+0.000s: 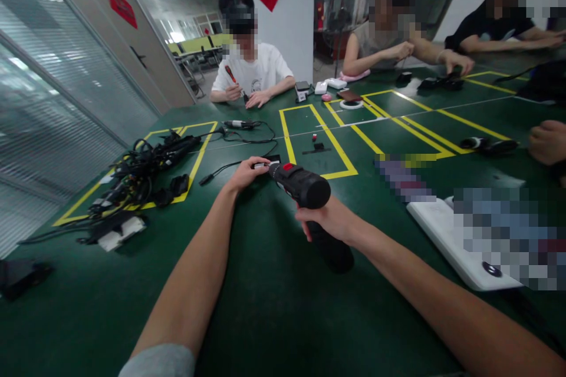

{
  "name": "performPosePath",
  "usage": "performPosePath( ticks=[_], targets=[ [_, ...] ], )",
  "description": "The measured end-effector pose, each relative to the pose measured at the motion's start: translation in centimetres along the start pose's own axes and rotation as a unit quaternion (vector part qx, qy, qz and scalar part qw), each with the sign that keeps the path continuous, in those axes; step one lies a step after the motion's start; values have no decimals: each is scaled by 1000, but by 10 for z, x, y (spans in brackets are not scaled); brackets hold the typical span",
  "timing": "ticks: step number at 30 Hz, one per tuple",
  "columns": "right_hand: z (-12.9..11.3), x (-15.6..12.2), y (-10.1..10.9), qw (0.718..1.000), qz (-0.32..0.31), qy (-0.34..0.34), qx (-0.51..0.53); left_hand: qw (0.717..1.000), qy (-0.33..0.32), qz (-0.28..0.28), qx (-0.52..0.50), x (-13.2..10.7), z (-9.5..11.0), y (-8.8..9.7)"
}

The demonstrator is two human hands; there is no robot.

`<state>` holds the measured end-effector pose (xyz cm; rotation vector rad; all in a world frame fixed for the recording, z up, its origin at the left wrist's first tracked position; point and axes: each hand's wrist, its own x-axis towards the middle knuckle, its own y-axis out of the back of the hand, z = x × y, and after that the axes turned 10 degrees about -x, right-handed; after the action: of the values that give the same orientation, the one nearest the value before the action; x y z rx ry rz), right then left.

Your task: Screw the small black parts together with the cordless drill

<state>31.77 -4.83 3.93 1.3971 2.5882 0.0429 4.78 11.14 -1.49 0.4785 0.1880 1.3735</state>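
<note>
A black cordless drill (305,185) with a red switch on top is wrapped in the fingers of my right hand (327,218). Its chuck points away and to the left, up against the fingertips of my left hand (248,173). Those fingertips pinch a small dark piece (275,159) with a pale, shiny part, low over the table (265,306). The drill's bit and its exact contact with the piece are hidden by fingers and chuck.
Tangled black cables (154,165) fill a yellow-taped area on the left. A loose cable with a plug (206,179) lies near my left hand. A white device (446,235) lies on the right. Across the table a person (252,70) holds a red screwdriver (230,75).
</note>
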Motion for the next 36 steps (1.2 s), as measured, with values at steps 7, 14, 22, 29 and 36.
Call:
performPosePath(
  ticks=[7,14,22,29,36],
  targets=[
    [1,0,1,1000,0,-4,12,1000,6,-2,-1,1,-1,1],
    [-3,-2,1,1000,-6,-1,-14,1000,7,-24,15,2,-3,4],
    [-1,0,1,1000,-6,7,-16,999,14,-30,13,1,-2,4],
    [0,-1,2,1000,-14,14,-20,999,-3,-40,17,0,4,5],
    [7,2,3,1000,-3,9,-2,999,2,-32,0,2,0,5]
  ],
)
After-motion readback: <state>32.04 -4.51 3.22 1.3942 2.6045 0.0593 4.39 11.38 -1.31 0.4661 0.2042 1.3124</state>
